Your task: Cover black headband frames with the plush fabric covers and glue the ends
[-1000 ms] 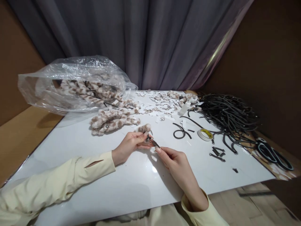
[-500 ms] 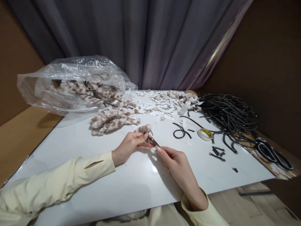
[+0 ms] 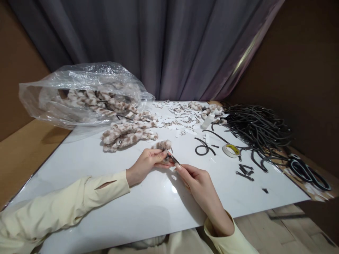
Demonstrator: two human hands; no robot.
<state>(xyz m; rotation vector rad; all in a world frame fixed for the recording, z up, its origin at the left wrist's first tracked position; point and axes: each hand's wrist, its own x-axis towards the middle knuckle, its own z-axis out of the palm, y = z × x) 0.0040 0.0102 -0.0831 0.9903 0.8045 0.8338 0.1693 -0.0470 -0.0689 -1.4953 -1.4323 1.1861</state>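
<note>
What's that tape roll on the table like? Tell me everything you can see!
The tape roll is a pale ring with a yellow inside bearing dark marks. It lies flat on the white table, hole up, right of a looped dark cord. Nobody holds it. A longer dark cord runs behind it; whether they touch is unclear.

It looked like a craft workshop: on and around a glossy white table (image 3: 106, 208) lay a heap of dark rubbery cords (image 3: 256, 125), a round white tape roll (image 3: 227, 152), scattered white strip-shaped tags (image 3: 190, 132) and a clear plastic bag (image 3: 92, 76) of brown-spotted white fluffy lengths (image 3: 111, 106).
</note>
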